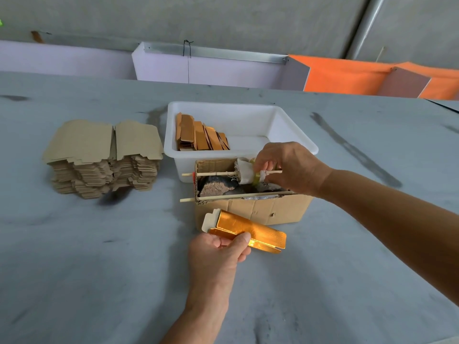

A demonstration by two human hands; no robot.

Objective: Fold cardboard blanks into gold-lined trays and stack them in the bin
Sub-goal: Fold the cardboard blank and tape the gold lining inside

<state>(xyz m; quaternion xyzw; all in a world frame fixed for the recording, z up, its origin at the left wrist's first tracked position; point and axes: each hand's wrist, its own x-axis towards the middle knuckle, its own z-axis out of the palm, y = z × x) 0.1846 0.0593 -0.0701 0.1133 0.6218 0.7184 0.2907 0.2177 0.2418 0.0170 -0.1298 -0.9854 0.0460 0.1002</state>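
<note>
Holding folded trays [202, 135], white bin [298, 135]; left hand [221, 252] pinches gold blank [248, 232], right hand [290, 167] pinches stick [213, 174]

You face a grey, smudged table [74, 256] under soft even light; behind it a concrete wall [223, 18], lilac panels [211, 70] and what looks like orange sheeting [347, 75].

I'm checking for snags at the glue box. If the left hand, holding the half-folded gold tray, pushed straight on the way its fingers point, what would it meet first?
Probably the cardboard box: the left hand points up and away, and the gold tray it pinches already lies close before the box's near wall. Depth is unclear.
</note>
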